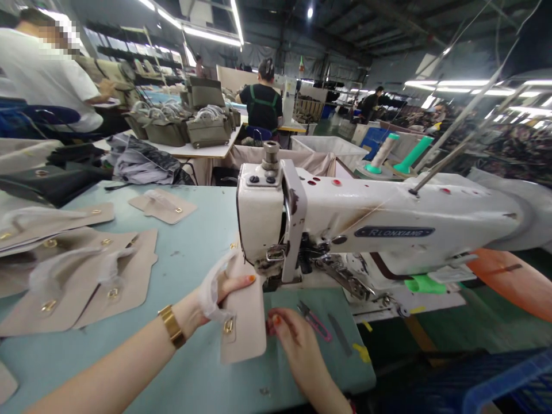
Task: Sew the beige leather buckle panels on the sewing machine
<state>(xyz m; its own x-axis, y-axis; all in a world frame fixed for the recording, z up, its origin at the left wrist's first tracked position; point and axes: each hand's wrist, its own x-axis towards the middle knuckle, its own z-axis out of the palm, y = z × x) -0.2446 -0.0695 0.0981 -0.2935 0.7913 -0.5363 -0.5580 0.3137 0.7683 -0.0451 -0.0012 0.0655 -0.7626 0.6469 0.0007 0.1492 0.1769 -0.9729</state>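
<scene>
A beige bag flap panel [245, 322] lies partly under the head of a white sewing machine [263, 218]. Its handle, wrapped in white film [210, 296], loops over my left hand [228, 286], which grips the panel with the thumb on top. A gold metal ring fitting [228, 326] shows near the panel's lower end. My right hand [297, 342] is closed, its fingers curled beside the panel's right edge; whether they pinch anything is hidden. Pink-handled thread snips [317, 323] and a thin grey blade [340, 334] rest right of that hand.
More beige panels with wrapped handles [86, 270] lie at the left of the pale green table [181, 241]. Behind stand finished bags [172, 126] and thread cones [383, 152]. A blue crate [509, 379] is at the lower right. Other people sit working farther back.
</scene>
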